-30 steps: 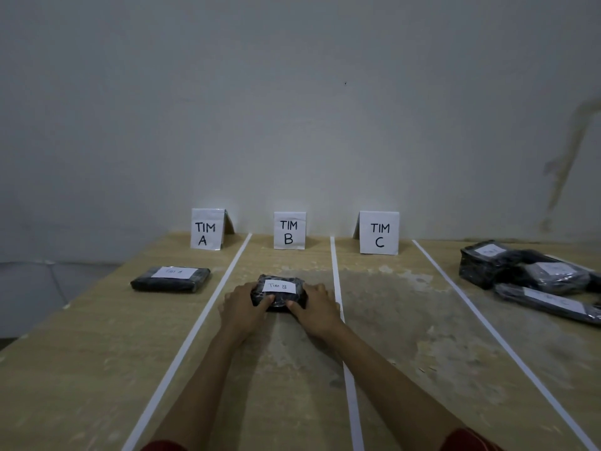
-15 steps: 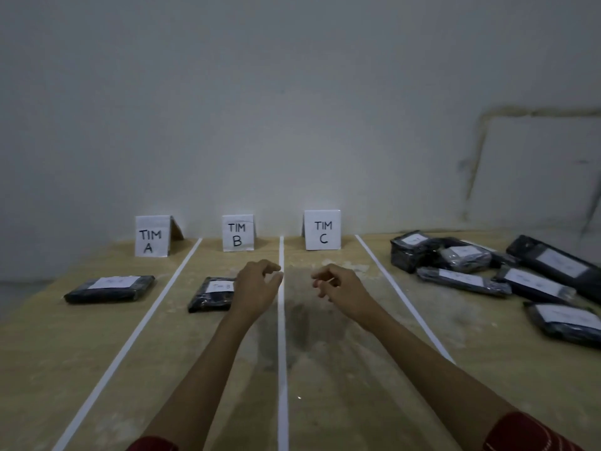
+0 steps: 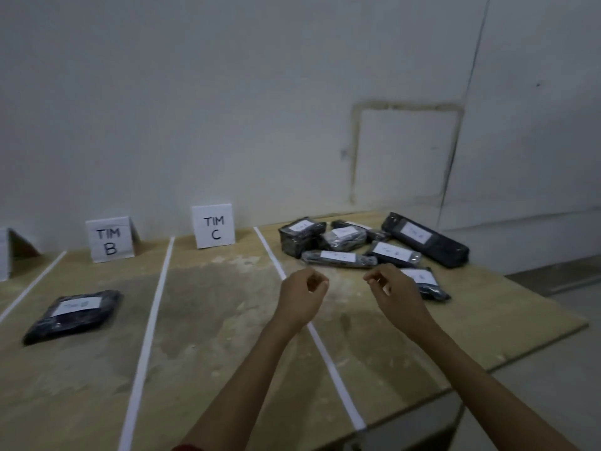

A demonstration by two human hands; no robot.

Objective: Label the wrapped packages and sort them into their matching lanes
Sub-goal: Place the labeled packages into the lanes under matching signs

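Seven piled packages (image 3: 424, 239); one lone package (image 3: 73, 312) apart.

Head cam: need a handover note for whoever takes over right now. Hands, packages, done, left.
Left hand and right hand: both loosely curled, holding nothing, above the table just short of the pile.
Done: one labelled package lies in lane B, in front of the TIM B sign.
Lane C, by the TIM C sign, holds no package. Lane A is almost out of view.
Left: several packages in the pile, right of lane C; those showing tops carry white labels, text too blurred to read. Read each and sort.
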